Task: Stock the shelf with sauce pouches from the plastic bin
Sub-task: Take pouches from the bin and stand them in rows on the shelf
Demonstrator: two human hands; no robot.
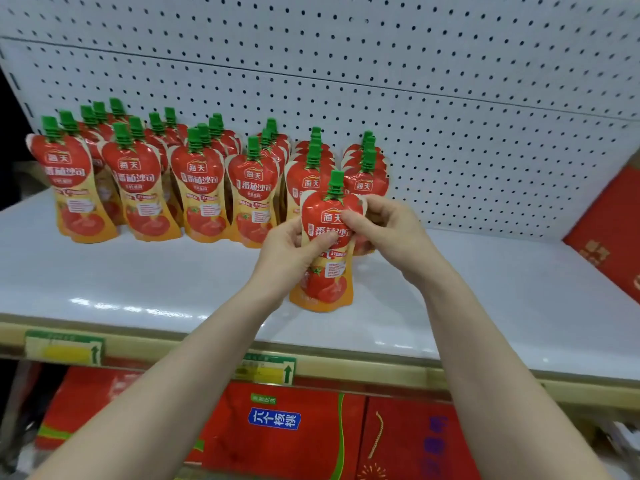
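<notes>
White pegboard (450,98) backs the store shelf (138,278), where rows of pouches (197,188) stand along the back edge toward the left corner. My left hand (289,252) and right hand (384,230) clamp one sauce pouch (329,275) upright near the shelf's middle, just ahead of the rows, fingers (351,220) curled round its sides below the green cap (336,183). Best, I judge, to seat the base flat, label forward, squarely in line with a row, then let go. Whether the base touches the shelf is unclear; the plastic bin is out of view, and my right hand covers part of the label.
</notes>
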